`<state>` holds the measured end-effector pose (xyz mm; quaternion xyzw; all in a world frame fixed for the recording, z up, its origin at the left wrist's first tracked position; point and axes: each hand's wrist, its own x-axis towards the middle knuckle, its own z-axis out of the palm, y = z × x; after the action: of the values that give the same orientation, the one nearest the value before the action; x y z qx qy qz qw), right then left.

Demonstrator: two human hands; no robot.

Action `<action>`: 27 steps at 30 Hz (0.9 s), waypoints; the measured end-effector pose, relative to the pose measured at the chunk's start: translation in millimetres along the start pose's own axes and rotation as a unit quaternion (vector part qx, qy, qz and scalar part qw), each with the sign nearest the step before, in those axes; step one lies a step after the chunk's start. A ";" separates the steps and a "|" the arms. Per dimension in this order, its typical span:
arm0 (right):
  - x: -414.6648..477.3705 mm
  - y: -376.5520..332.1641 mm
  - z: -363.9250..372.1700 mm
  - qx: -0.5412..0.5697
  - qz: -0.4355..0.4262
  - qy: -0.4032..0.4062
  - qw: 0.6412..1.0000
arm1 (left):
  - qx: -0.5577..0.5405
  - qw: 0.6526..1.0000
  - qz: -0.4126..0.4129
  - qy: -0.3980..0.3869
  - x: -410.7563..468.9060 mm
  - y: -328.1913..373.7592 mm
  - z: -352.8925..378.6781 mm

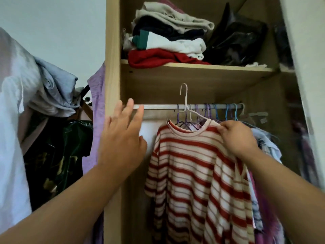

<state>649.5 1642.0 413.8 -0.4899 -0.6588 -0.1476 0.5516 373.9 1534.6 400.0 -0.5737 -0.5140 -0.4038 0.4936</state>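
**Hanging a shirt on the wardrobe rail**

The striped shirt (193, 173) hangs from a white hanger (186, 101), held up in front of the rail (158, 106). The hook stands above the rail and is not yet over it. The right hand (237, 138) pinches the shirt at the shoulder just beside the collar, thumb and fingers closed on the cloth, probably with the hanger's arm beneath it. The left hand (121, 138) holds nothing: its fingers are straight and spread, their tips at the bare left end of the rail, though whether they touch it cannot be told. Other hangers (211, 111) and hung clothes (267, 143) crowd the rail's right half. A shelf (193, 69) with folded clothes (167, 41) lies close above.

Judged good practice for this step:
- Keep the hook low enough to pass under the shelf, then carry it back over the rail and lower it until it seats
- Aim for the free stretch left of the other hangers, so that the hook does not catch on them
- Keep the pinch on the shoulder until the rail bears the weight, since the wide collar could let the shirt slide off
- Use the free left hand to steady the hook or hold neighbours aside
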 end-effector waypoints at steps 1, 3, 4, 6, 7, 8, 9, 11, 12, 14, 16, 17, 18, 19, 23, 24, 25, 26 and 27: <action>-11.3 7.4 -11.1 0.003 -0.004 -0.008 1.000 | -0.019 1.000 0.015 -0.011 -0.7 9.5 2.9; -37.6 21.0 -33.1 -0.016 -0.027 -0.017 0.999 | -0.079 0.995 0.022 -0.052 -4.1 31.5 14.5; -52.4 26.9 -43.2 -0.036 -0.040 -0.019 0.998 | -0.115 0.990 0.018 -0.078 -7.4 42.3 22.9; -82.4 33.1 -62.6 -0.068 -0.041 -0.030 0.996 | -0.188 0.973 -0.001 -0.135 -17.8 60.3 44.5; -98.8 33.1 -73.0 -0.078 -0.031 -0.042 0.996 | -0.225 0.960 -0.018 -0.164 -25.7 68.5 56.8; -113.6 31.0 -82.3 -0.080 -0.019 -0.052 0.995 | -0.257 0.946 -0.039 -0.192 -33.9 74.6 68.3; -130.5 28.5 -92.2 -0.083 -0.004 -0.058 0.995 | -0.288 0.929 -0.062 -0.223 -44.3 81.0 79.8; -163.8 21.7 -109.6 -0.093 0.021 -0.060 0.994 | -0.338 0.895 -0.106 -0.273 -66.8 91.2 99.6; -182.0 17.3 -118.4 -0.102 0.031 -0.061 0.992 | -0.357 0.883 -0.121 -0.281 -79.4 96.3 109.1; -217.9 5.6 -133.7 -0.115 0.059 -0.060 0.990 | -0.379 0.876 -0.125 -0.270 -104.0 105.1 123.0; -257.9 -9.1 -145.1 -0.127 0.102 -0.042 0.986 | -0.439 0.855 -0.118 -0.251 -128.9 114.3 124.8; -280.0 -18.3 -151.2 -0.139 0.124 -0.027 0.982 | -0.488 0.832 -0.114 -0.239 -140.2 120.1 120.5; -299.8 -27.2 -155.9 -0.148 0.145 -0.008 0.978 | -0.527 0.814 -0.103 -0.221 -148.9 124.1 116.0; -322.7 -38.8 -160.0 -0.160 0.176 0.013 0.971 | -0.552 0.804 -0.078 -0.208 -158.3 127.6 109.5; -407.6 -92.9 -169.3 -0.230 0.294 0.085 0.924 | -0.608 0.759 0.066 -0.222 -191.5 132.6 84.6; -429.2 -108.4 -171.4 -0.261 0.326 0.096 0.904 | -0.632 0.732 0.096 -0.236 -202.2 133.9 76.3; -449.3 -122.6 -173.0 -0.293 0.354 0.101 0.882 | -0.653 0.705 0.121 -0.249 -213.4 134.9 67.5; -469.6 -137.2 -175.4 -0.324 0.378 0.100 0.861 | -0.673 0.678 0.143 -0.259 -225.3 137.0 57.5; -490.7 -152.5 -177.2 -0.354 0.398 0.095 0.841 | -0.691 0.652 0.159 -0.268 -238.4 139.9 46.4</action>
<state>586.0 1202.3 100.5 -0.8552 -0.2544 -0.1843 0.4123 475.5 1536.8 138.8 -0.9053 -0.0972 -0.3862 -0.1477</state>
